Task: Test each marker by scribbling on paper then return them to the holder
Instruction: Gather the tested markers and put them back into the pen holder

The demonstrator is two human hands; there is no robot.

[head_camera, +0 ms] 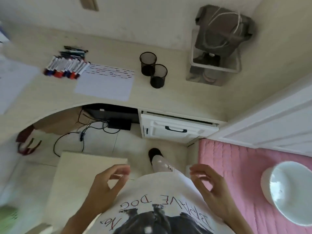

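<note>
My left hand and right hand: low centre of frame, apart, fingers loosely curled, holding nothing. Markers: upper left on desk, beside scribbled paper; two mesh holders upper centre, all well apart from hands.

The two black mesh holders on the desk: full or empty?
Empty. Both holders show bare insides; the markers lie beside the paper.

- The markers lie in a row on the counter, touching the paper's far left corner.
- Two mesh holders stand touching each other, right of the paper.
- A drawer unit sits under the counter's right part.
- The bed lies right of the person.
</note>
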